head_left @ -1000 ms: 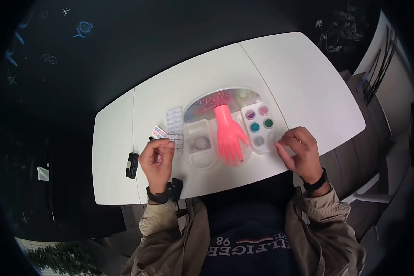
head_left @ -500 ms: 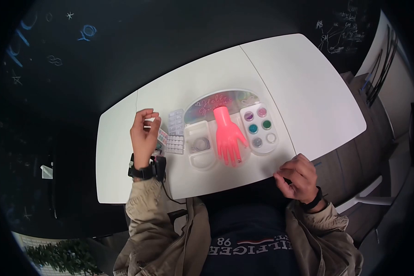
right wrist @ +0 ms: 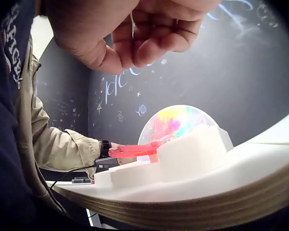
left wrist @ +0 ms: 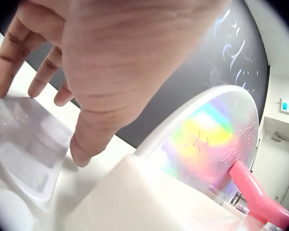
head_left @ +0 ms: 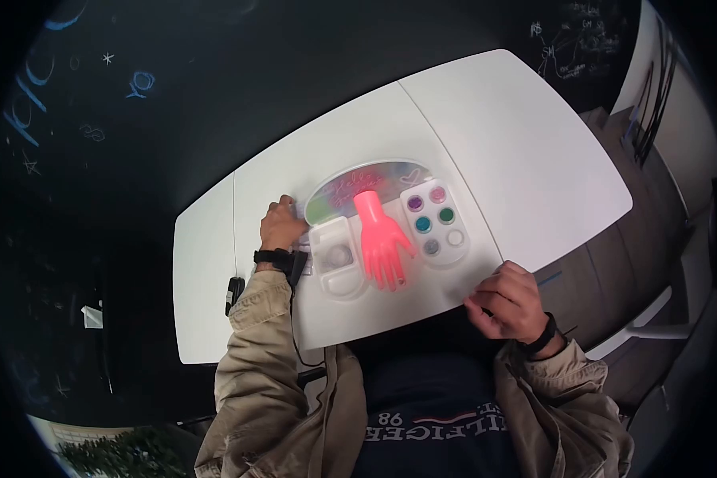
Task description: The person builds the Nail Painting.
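Note:
My left hand (head_left: 280, 227) is at the left of the white kit. In the left wrist view, the left hand (left wrist: 111, 62) spreads its fingers over a clear compartment case (left wrist: 31, 139), fingertips at its far edge and thumb beside it; firm contact cannot be told. A pink model hand (head_left: 384, 243) lies palm-down on the kit, its fingers towards me. My right hand (head_left: 508, 303) hovers near the table's front edge, fingers loosely bent, with nothing visible in them. The right wrist view shows this right hand (right wrist: 135, 33) raised above the table.
Right of the model hand stands a white tray (head_left: 456, 254) with several round glitter pots. A compartment tray (head_left: 316, 259) lies to its left, a rainbow panel (head_left: 327, 199) behind. A black object (head_left: 233, 295) lies on the white table (head_left: 526, 151), left of my forearm.
My left hand has moved from beside the kit's left side, out and up, then down over the clear case. The right hand has drawn back from the pots towards the front edge.

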